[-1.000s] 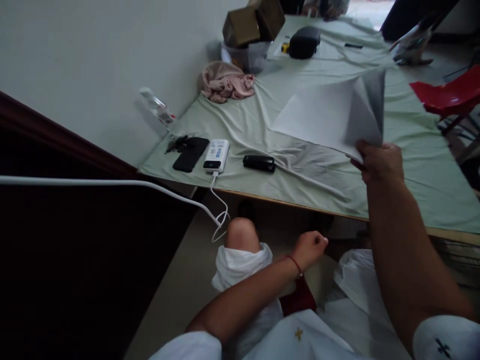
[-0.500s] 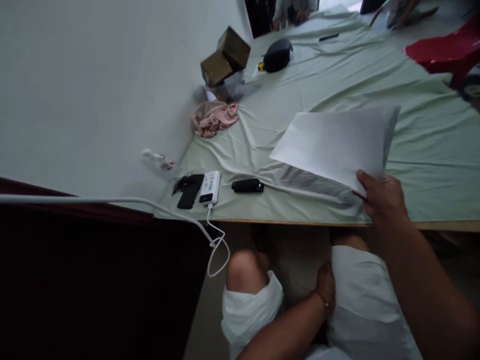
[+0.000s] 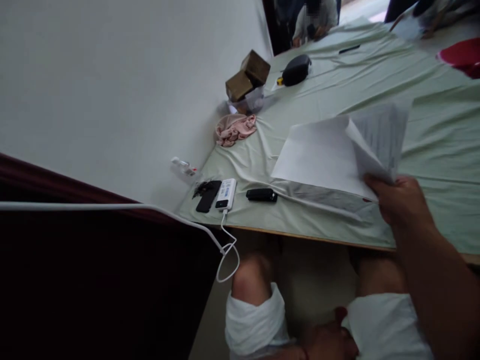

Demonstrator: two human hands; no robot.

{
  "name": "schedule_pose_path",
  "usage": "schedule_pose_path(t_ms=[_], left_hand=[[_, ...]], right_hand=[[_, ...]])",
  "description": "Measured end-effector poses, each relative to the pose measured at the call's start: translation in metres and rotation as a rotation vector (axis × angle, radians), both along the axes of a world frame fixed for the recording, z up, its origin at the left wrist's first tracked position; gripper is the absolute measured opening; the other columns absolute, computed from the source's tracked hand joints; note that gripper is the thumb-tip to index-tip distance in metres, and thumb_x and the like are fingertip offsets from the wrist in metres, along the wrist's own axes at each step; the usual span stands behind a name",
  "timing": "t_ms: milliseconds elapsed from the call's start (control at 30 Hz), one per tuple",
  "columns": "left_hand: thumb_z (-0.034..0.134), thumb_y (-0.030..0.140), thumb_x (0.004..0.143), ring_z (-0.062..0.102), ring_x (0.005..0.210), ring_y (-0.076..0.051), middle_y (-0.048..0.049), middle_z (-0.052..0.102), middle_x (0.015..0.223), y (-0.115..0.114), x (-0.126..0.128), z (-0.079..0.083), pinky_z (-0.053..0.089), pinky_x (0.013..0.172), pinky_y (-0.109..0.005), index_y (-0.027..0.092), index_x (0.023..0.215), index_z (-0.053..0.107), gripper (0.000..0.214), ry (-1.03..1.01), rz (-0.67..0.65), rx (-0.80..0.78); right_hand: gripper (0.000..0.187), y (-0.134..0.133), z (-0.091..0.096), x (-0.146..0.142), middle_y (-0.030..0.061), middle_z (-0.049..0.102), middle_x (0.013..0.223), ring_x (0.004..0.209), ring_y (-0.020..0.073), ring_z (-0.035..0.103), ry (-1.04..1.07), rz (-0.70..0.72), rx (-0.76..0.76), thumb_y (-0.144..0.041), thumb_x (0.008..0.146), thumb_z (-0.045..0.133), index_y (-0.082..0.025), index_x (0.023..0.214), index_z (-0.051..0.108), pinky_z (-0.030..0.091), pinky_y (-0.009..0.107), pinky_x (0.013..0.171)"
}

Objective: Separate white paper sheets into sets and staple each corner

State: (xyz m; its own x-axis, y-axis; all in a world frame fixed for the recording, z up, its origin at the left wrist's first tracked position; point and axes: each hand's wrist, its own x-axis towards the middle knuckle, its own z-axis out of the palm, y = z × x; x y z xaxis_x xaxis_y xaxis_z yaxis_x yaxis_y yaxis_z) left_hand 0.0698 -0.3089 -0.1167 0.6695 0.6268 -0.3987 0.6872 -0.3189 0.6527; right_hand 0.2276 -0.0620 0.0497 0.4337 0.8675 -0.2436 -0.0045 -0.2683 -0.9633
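Observation:
My right hand (image 3: 403, 202) grips several sheets of paper (image 3: 318, 150) by their near right corner, thumb on top. The sheets hang over the cloth-covered table; the top one is blank and curls up at its right side, baring a sheet with faint printed lines behind it. My left hand (image 3: 330, 340) is low between my thighs, beside the leg of my white shorts (image 3: 386, 320). It is blurred and dim, so its grip does not show. A black stapler (image 3: 261, 195) lies on the table, left of the papers.
A white power bank (image 3: 226, 194) with a cable and a black phone (image 3: 208, 196) lie near the table's front left corner. Behind them are a pink cloth (image 3: 235, 131), brown boxes (image 3: 247, 77) in a clear tub, and a black case (image 3: 297, 70). A person (image 3: 318, 22) sits at the far end.
The top sheet has curled back, showing print behind it. My left hand has moved lower in view. The view has shifted, so the table things appear farther right.

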Motion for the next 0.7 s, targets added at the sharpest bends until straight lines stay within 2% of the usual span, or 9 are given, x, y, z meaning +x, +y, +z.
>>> schedule_pose_path(t_ms=[67,133,167,233,300,367,433,533,700], left_hand=[[0.063,0.021,0.081,0.073,0.072,-0.030,-0.0131,0.077,0.081,0.012,-0.003,0.006,0.054,0.058,-0.039,0.030,0.099,0.084,0.029,0.058,-0.077,-0.050],[0.068,0.029,0.081,0.075,0.078,-0.032,-0.0139,0.079,0.090,0.034,-0.007,0.020,0.052,0.055,-0.037,0.025,0.100,0.082,0.023,0.013,-0.144,-0.057],[0.064,0.030,0.087,0.077,0.084,-0.032,-0.0144,0.080,0.096,0.047,-0.010,0.030,0.053,0.057,-0.037,0.023,0.102,0.080,0.023,-0.013,-0.119,0.012],[0.059,0.030,0.094,0.078,0.089,-0.030,-0.0150,0.081,0.099,0.076,-0.016,0.058,0.059,0.069,-0.037,0.019,0.103,0.078,0.024,-0.130,0.041,0.195],[0.050,0.028,0.102,0.078,0.090,-0.025,-0.0126,0.082,0.099,0.104,-0.020,0.090,0.060,0.083,-0.036,0.018,0.109,0.077,0.029,-0.379,0.298,0.353],[0.050,0.029,0.104,0.077,0.085,-0.022,-0.0099,0.082,0.092,0.132,-0.021,0.121,0.059,0.081,-0.033,0.019,0.105,0.077,0.029,-0.580,0.508,0.512],[0.054,0.026,0.103,0.075,0.078,-0.018,-0.0072,0.081,0.089,0.159,-0.019,0.142,0.058,0.077,-0.030,0.021,0.107,0.077,0.024,-0.694,0.617,0.594],[0.055,0.026,0.104,0.069,0.066,-0.014,-0.0035,0.079,0.083,0.197,-0.014,0.151,0.054,0.067,-0.027,0.023,0.106,0.076,0.022,-0.811,0.705,0.639],[0.061,0.033,0.103,0.058,0.057,-0.011,0.0021,0.068,0.069,0.234,-0.030,0.141,0.047,0.059,-0.024,0.024,0.105,0.077,0.018,-0.916,0.937,0.689]], right_hand=[[0.019,0.011,0.013,-0.014,-0.0011,0.049,0.055,0.052,0.0120,0.039,-0.090,0.062,0.008,-0.029,0.070,0.081,-0.018,0.066,0.066,0.027,0.029,0.047],[0.013,0.021,0.023,-0.026,0.0004,0.056,0.062,0.058,0.0126,0.045,-0.094,0.123,0.089,-0.024,0.069,0.079,-0.017,0.071,0.068,0.031,0.029,0.052],[0.013,0.026,0.027,-0.030,0.0001,0.057,0.065,0.061,0.0127,0.046,-0.104,0.154,0.130,-0.024,0.069,0.078,-0.017,0.073,0.069,0.034,0.029,0.055],[0.013,0.034,0.031,-0.033,-0.0008,0.058,0.067,0.065,0.0125,0.047,-0.114,0.236,0.196,-0.024,0.069,0.077,-0.016,0.076,0.070,0.036,0.028,0.059],[0.010,0.040,0.032,-0.031,-0.0020,0.055,0.065,0.064,0.0115,0.045,-0.111,0.307,0.212,-0.023,0.071,0.076,-0.016,0.072,0.069,0.035,0.028,0.060],[0.014,0.043,0.027,-0.026,-0.0035,0.049,0.060,0.060,0.0097,0.039,-0.104,0.333,0.187,-0.021,0.073,0.074,-0.016,0.065,0.064,0.031,0.027,0.056],[0.020,0.046,0.017,-0.022,-0.0048,0.044,0.055,0.057,0.0088,0.036,-0.091,0.312,0.159,-0.020,0.075,0.074,-0.018,0.061,0.059,0.028,0.026,0.053],[0.015,0.049,-0.002,-0.017,-0.0047,0.048,0.055,0.054,0.0098,0.040,-0.026,0.277,0.137,-0.021,0.075,0.074,-0.018,0.065,0.063,0.031,0.025,0.050],[0.012,0.051,-0.014,-0.008,-0.0046,0.050,0.054,0.049,0.0121,0.042,0.016,0.267,0.113,-0.029,0.075,0.076,-0.021,0.071,0.067,0.032,0.025,0.044]])
